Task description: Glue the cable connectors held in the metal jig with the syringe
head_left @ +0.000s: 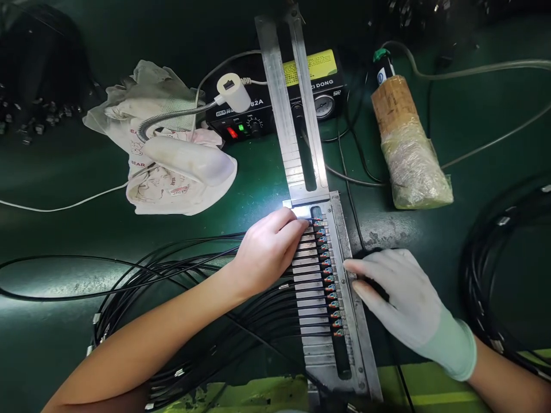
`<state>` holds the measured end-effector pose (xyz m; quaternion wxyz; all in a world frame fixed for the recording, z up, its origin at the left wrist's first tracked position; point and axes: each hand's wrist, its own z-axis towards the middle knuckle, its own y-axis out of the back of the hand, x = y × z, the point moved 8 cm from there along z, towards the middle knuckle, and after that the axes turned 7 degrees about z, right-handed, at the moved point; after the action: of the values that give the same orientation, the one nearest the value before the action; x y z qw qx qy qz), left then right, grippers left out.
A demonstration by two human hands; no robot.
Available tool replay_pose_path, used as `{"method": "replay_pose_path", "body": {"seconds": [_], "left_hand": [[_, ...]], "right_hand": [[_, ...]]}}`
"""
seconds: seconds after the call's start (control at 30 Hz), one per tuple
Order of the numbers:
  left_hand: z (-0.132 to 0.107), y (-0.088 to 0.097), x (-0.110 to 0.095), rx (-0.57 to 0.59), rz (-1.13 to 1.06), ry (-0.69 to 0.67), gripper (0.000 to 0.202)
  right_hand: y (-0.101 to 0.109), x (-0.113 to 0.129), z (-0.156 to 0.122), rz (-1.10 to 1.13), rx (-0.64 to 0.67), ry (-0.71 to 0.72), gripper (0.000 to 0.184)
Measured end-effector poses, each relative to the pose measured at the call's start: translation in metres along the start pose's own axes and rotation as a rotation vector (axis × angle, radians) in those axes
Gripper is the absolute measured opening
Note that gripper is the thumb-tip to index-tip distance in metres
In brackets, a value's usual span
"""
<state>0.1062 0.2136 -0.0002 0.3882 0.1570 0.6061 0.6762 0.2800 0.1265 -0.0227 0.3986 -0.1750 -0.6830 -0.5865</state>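
A long metal fixture (pixel 344 241) lies across the green bench and holds a row of several black cable ends (pixel 326 269) with small coloured wire tips. My bare left hand (pixel 269 249) rests on the cables at the fixture's top end, fingers curled and pinched at the uppermost slot near a bright light spot. My right hand (pixel 402 298), in a pale glove, lies on the fixture's right rail, fingers together and pressed against its edge. A bundle of black cables (pixel 172 275) runs leftwards from the fixture under my left forearm.
A gooseneck lamp (pixel 189 158) lies over a crumpled cloth (pixel 150 103) at the back left. Behind the fixture stands a black controller box (pixel 318 92) with a gauge and lit buttons. A plastic-wrapped cylinder (pixel 408 149) sits at the right, and coiled black cable (pixel 508 269) at the far right.
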Motion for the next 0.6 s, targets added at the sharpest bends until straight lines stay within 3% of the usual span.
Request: {"method": "replay_pose_path", "body": {"seconds": [0.27, 0.6], "left_hand": [[0.0050, 0.0019, -0.0066, 0.050, 0.153, -0.119, 0.020], [0.0031, -0.0019, -0.0007, 0.051, 0.044, -0.148, 0.017]], "right_hand": [[-0.0007, -0.0003, -0.0012, -0.017, -0.001, 0.016, 0.024], [-0.0004, 0.0007, 0.0010, -0.002, 0.005, 0.003, 0.024]]}}
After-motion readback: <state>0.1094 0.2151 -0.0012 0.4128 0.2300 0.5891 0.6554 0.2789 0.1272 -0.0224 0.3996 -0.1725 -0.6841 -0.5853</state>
